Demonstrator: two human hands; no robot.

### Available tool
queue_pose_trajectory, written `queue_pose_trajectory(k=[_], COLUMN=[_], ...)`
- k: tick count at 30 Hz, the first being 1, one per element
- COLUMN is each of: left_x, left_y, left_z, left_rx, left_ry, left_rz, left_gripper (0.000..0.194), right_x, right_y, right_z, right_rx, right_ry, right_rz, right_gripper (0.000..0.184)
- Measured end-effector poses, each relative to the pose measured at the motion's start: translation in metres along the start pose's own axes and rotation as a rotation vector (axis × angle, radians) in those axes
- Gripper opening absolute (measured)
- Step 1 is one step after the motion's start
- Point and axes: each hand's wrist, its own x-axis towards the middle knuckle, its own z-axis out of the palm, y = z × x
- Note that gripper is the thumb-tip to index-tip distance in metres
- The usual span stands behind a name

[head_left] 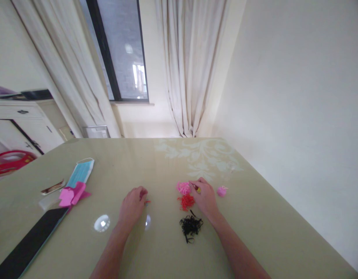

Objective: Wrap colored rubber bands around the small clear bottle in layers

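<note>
My left hand point(133, 205) rests on the glossy olive table point(254, 217), its fingers curled; a small orange-red band point(147, 201) lies at the fingertips. My right hand point(205, 197) lies among small piles of elastic bands and pinches a tiny yellow band point(198, 190). A pink pile point(183, 188) sits just left of its fingers, an orange-red pile point(186, 201) under its thumb side, and a black pile point(190, 226) nearer me beside the wrist. A small pink clump point(222, 191) lies to the right of that hand.
On the left of the table lie a blue face mask point(80, 173), pink paper pieces point(72, 195), a brown hair clip point(52, 188) and a long black flat panel point(30, 242). A white wall point(298, 97) runs along the table's right edge. Curtains and a window stand behind.
</note>
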Motion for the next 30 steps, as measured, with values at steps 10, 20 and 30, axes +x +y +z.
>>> queue_pose_trajectory(k=[10, 20, 30], left_x=[0.005, 0.008, -0.021], left_y=[0.005, 0.006, 0.059], left_z=[-0.006, -0.002, 0.007], left_rx=[-0.447, -0.589, -0.953], left_ry=[0.108, 0.075, -0.301], left_rz=[-0.042, 0.003, 0.098], left_gripper=[0.023, 0.028, 0.031], right_x=[-0.012, -0.020, -0.028], right_y=[-0.008, -0.020, -0.036], right_z=[-0.003, 0.001, 0.001], right_rx=[0.074, 0.086, 0.297], right_ry=[0.020, -0.034, -0.166], right_rz=[-0.054, -0.077, -0.155], right_gripper=[0.030, 0.028, 0.026])
